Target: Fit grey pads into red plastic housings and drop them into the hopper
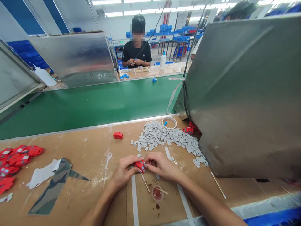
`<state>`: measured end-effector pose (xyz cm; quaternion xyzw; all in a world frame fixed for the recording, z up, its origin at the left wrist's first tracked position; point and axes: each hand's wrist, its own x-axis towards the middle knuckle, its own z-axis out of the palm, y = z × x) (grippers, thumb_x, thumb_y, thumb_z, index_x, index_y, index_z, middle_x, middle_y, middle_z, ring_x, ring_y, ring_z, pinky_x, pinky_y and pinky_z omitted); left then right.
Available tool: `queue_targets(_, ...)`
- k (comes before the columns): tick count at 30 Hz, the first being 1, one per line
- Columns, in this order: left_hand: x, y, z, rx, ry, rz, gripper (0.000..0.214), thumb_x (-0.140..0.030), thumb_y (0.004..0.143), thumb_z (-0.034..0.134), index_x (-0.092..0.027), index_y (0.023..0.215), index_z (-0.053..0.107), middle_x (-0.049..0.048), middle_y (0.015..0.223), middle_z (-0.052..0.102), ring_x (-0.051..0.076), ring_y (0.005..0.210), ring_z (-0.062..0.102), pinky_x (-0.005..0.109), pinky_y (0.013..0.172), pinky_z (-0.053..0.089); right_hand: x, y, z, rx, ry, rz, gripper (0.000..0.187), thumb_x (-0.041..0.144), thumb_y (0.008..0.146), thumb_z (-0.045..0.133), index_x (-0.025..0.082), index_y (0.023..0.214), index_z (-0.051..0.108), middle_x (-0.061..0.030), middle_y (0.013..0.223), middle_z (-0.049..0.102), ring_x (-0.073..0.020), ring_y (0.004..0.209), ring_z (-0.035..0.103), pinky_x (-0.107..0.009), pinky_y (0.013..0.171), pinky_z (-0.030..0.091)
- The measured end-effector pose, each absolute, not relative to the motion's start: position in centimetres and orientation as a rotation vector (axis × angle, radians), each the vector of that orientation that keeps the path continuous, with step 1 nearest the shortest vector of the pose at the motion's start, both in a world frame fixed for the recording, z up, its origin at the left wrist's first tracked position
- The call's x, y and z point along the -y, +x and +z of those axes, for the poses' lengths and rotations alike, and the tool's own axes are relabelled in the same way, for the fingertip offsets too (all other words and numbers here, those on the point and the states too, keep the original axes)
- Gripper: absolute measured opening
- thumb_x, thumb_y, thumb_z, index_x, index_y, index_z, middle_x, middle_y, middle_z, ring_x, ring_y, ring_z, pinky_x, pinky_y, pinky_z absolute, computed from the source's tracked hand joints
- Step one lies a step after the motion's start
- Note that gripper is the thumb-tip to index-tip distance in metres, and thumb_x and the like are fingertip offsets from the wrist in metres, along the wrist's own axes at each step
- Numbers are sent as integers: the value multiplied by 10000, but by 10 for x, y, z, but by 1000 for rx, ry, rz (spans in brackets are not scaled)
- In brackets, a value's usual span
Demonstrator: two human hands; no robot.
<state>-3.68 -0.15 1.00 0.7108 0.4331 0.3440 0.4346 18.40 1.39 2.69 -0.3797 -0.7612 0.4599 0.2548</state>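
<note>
Between thumb and fingers, my left hand (pixel 124 171) grips a small red toy car (pixel 140 165) with greyish window patches. My right hand (pixel 161 164) is closed in a pinch against the car's right side; whatever its fingertips hold is too small to make out. Just below the car lies a cotton swab (pixel 145 182) on the brown tabletop. A small clear cup (pixel 157 194) of reddish-brown liquid stands nearer me, with a stick resting in it. Beyond my hands spreads a heap of small grey rectangular pieces (pixel 160 135).
Several red toy cars (pixel 20 158) are piled at left, beside a camouflage cloth strip (pixel 50 191). Another red car (pixel 118 135) sits ahead. A tape roll (pixel 169 123) touches the grey heap. A metal panel (pixel 244 103) blocks the right. Across the green belt (pixel 94 103) sits a co-worker (pixel 137 51).
</note>
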Motion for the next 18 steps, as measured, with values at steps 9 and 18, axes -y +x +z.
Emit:
queue_targets(9,5,-41,6,-1179,1549,759,262,-309,688,819,-201,925,797,58,848,751,217,820,647,296,797,477,-10,174,13,2146,-1067,1198,89,80,768,640,149,725,606,11,700,586,-113,644,491,-207,611,329)
queue_targets(18,4,-32,12,-978,1372,904,450,-474,693,831,-176,1018,740,67,959,681,213,906,632,299,833,510,-17,183,21,1935,-966,1378,39,140,833,635,150,817,669,18,737,565,-108,648,484,-203,590,355)
